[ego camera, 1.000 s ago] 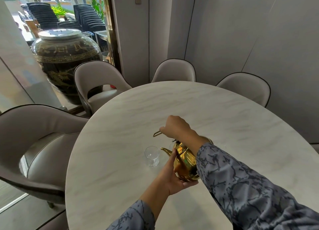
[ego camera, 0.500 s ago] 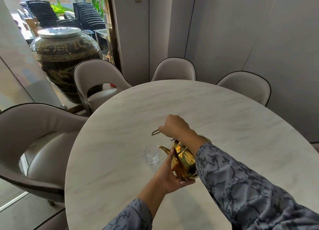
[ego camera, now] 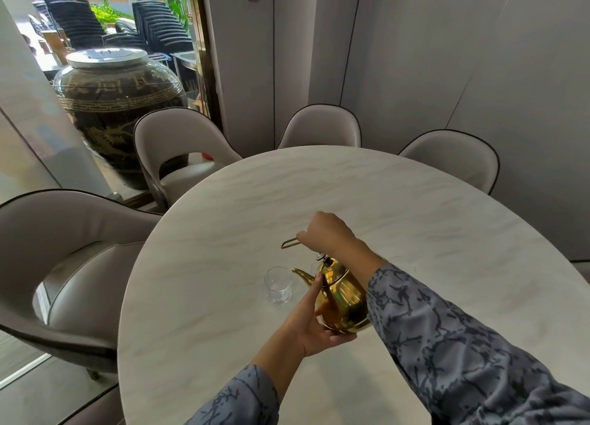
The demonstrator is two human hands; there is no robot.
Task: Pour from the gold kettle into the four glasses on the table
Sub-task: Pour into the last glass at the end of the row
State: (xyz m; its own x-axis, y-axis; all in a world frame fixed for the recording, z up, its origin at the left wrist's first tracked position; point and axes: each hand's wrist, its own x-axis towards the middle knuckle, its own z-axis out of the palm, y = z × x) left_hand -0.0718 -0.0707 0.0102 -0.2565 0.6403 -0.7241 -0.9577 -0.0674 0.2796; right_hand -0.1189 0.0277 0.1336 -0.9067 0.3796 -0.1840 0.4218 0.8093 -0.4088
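The gold kettle (ego camera: 343, 300) hangs tilted to the left above the marble table (ego camera: 367, 201), its spout tip right at the rim of a clear glass (ego camera: 278, 285). My right hand (ego camera: 329, 231) is closed around the kettle's wire handle from above. My left hand (ego camera: 314, 322) cups the kettle's underside and side. A second glass (ego camera: 403, 262) shows faintly behind my right forearm, mostly hidden. Other glasses are out of sight behind my arm and the kettle.
Beige chairs ring the table: one at the near left (ego camera: 64, 265), one at the far left (ego camera: 178, 156), two at the back (ego camera: 321, 127) (ego camera: 453, 159). A large dark urn (ego camera: 115, 105) stands behind the glass at the left.
The kettle has shifted slightly left and tipped further, bringing the spout from beside the glass to its rim. Both hands kept their hold.
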